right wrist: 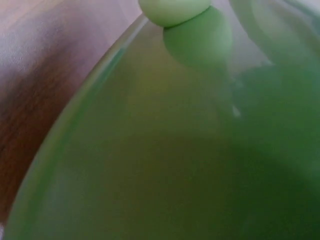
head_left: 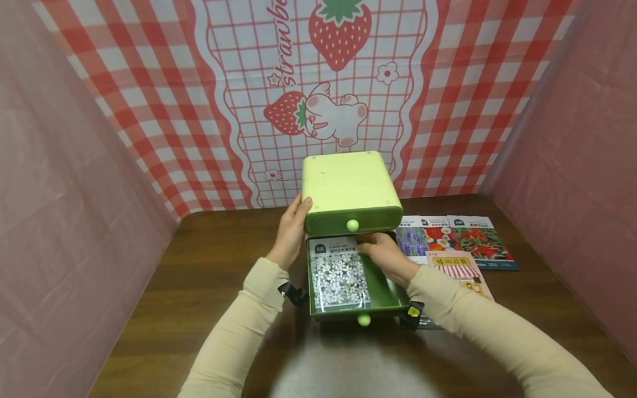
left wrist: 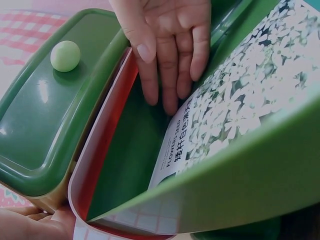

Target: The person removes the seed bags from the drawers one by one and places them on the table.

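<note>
A small two-drawer storage box point(head_left: 350, 182) stands on the table, with a pale yellow-green body and dark green drawer fronts. My left hand point(head_left: 292, 229) holds its upper left side, thumb by the top front corner. The lower drawer point(head_left: 385, 293) is pulled out and the upper one is closed. Inside the lower drawer lies a flower seed packet point(head_left: 340, 279) picturing white blossoms. My right hand point(head_left: 385, 254) reaches into this drawer, its extended fingers point(left wrist: 170, 85) at the packet's top edge. Only the green drawer front and its round knob point(right wrist: 175, 10) fill the right wrist view.
Several seed packets lie on the wooden table point(head_left: 199, 298) right of the box, among them one with red flowers point(head_left: 480, 243) and one with a striped awning point(head_left: 460, 271). A strawberry-print cloth point(head_left: 338, 33) hangs behind; pink curtains point(head_left: 572, 138) flank both sides.
</note>
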Motion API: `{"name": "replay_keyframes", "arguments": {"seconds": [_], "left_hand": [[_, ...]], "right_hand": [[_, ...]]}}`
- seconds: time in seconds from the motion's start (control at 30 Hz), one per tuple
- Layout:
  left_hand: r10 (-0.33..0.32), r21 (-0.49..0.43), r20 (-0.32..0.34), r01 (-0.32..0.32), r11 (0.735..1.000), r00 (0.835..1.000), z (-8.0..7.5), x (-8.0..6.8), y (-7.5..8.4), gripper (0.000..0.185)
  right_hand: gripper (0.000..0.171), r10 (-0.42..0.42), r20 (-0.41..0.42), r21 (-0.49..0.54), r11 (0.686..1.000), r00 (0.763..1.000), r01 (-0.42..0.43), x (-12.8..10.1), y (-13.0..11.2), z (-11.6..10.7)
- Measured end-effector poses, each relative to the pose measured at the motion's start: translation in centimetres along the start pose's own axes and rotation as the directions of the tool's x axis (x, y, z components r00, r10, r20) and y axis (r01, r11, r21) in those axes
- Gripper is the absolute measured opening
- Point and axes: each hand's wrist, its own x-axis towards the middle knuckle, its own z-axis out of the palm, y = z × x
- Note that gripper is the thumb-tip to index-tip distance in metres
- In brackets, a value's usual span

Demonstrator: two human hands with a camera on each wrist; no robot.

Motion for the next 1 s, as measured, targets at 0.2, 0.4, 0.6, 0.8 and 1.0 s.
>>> {"name": "replay_keyframes", "arguments": {"seconds": [0.2,0.4,0.6,0.8,1.0], "left_hand": [[-0.002,-0.006,-0.005,0.002,1.000,1.000,0.0,0.1,-0.1,0.071],[-0.009,0.002,0.004,0.009,1.000,1.000,0.0,-0.1,0.3,0.073],[-0.003,0.007,0.000,0.003,1.000,1.000,0.0,0.1,-0.1,0.074],[-0.003,0.006,-0.011,0.004,1.000,1.000,0.1,0.1,0.0,0.070],[-0.013,0.015,-0.012,0.013,1.000,1.000,0.0,0.0,0.1,0.070]], "right_hand": [[0.048,-0.012,-0.019,0.077,0.997,1.000,0.013,0.0,0.1,-0.1],[0.050,-0.015,0.018,0.221,0.975,1.000,0.010,0.0,0.0,-0.1],[0.050,0.008,0.003,0.173,0.985,1.000,-0.008,-0.1,0.0,-0.1],[0.051,0.056,0.004,-0.006,0.998,0.998,-0.056,-0.9,-0.2,-0.2],[0.042,0.078,0.033,-0.112,0.991,0.996,-0.074,-1.5,-0.2,-0.4]]}}
